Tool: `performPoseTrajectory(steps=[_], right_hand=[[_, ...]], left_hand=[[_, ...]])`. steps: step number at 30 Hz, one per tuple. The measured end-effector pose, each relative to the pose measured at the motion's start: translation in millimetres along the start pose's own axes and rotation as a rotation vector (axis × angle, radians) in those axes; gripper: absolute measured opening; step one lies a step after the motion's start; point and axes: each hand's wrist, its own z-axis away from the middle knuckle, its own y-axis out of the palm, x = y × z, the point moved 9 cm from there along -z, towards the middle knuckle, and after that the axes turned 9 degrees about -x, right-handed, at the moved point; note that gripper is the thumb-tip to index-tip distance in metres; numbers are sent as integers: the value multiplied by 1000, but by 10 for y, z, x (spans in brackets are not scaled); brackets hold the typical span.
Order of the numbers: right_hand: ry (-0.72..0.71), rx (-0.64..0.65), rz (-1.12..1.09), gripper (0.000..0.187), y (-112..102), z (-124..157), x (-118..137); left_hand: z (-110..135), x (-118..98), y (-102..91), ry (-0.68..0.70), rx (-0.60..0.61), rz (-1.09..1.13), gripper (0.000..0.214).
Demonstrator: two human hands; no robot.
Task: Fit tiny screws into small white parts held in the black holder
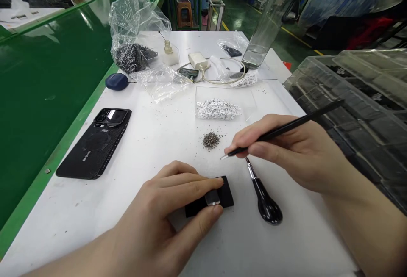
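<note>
My left hand (pixel 168 209) pinches a small grey part with a white tip (pixel 213 198) between thumb and forefinger, resting on a black pad (pixel 226 192) on the white table. My right hand (pixel 292 150) grips a thin black stick (pixel 286 128) like a pen, its pale tip hovering just right of a small heap of tiny dark grains (pixel 210 140). A black-handled tool (pixel 265 200) lies on the table below my right hand.
A black phone (pixel 95 141) lies at the left. Behind are a clear tray of small white parts (pixel 218 109), plastic bags with dark parts (pixel 133 54), a blue case (pixel 116 81), a white charger (pixel 198 60) and a clear bottle (pixel 259 44). Stacked clear trays (pixel 359 95) stand at the right.
</note>
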Motion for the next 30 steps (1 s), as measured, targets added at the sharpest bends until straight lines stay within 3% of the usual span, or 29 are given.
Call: performPoseTrajectory(steps=[6,9,15,30], right_hand=[[16,286,-133,8,284,164,106],[5,352,-99,13,347,208,75],[-29,389,-75,15,379,215,67],[-9,391,-97,15,385,192,60]], left_hand=[[-19,-2,28,-8,32,29,28],[-25,-15,20,6,-3,80,25],[-68,-68,28,11,32,27,15],[-70,-71,53,12,49,11,14]])
